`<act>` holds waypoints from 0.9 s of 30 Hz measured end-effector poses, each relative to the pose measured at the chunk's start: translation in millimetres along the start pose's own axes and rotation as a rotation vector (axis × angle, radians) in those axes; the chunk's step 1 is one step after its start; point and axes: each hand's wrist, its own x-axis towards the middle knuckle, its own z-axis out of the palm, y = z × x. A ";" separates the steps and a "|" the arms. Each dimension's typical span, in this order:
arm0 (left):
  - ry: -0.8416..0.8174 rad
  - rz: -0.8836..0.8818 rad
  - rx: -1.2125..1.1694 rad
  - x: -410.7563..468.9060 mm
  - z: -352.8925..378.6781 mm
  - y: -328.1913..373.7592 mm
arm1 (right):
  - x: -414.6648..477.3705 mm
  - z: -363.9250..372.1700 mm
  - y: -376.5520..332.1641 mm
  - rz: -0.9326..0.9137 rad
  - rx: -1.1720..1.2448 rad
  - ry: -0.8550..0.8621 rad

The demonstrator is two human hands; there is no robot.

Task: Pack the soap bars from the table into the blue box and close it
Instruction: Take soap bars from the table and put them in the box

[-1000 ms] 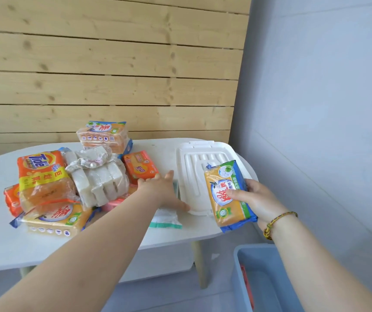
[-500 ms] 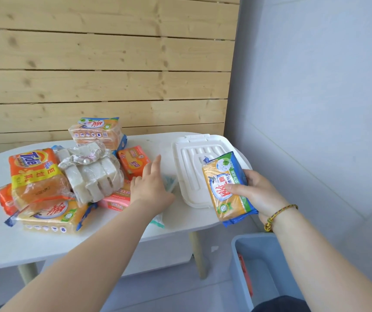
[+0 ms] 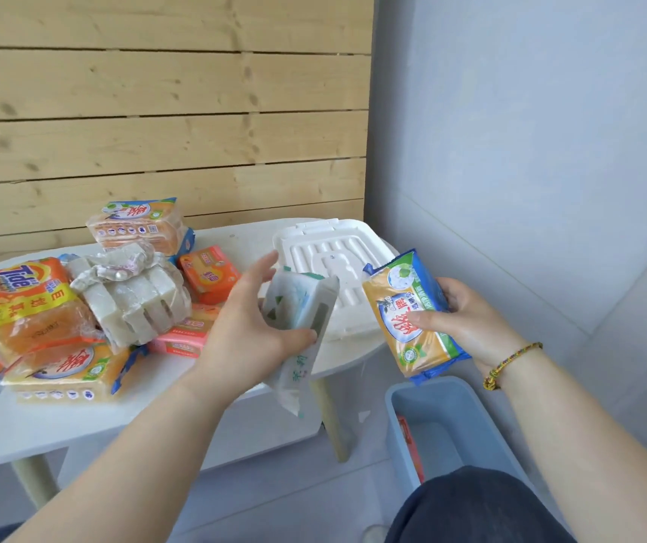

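Plank wall (image 3: 157, 111) behind, grey wall (image 3: 529, 150) on the right, meeting in a corner. White rounded bench (image 3: 20, 433) on pale wood legs (image 3: 329, 417), grey floor (image 3: 275, 495), soft even light

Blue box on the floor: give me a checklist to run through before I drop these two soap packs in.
1. Left hand grips white-green soap pack: ok.
2. Right hand grips orange-blue soap pack: ok.
3. Blue box open, white lid lying on the table: ok.
4. Room in blue box: cannot tell, a knee hides part.
5. White-green soap pack above blue box: not ok, it hangs over the table edge.
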 end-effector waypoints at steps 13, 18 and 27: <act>-0.555 0.129 0.174 -17.4 151.9 -44.9 | -36.0 -98.7 105.7 0.271 -0.177 0.280; -0.677 0.046 0.399 -7.5 204.7 -110.5 | -14.2 -89.4 185.0 0.379 -0.307 0.288; -0.740 -0.090 0.505 11.6 254.5 -183.1 | 31.1 -37.8 299.4 0.568 -0.597 0.321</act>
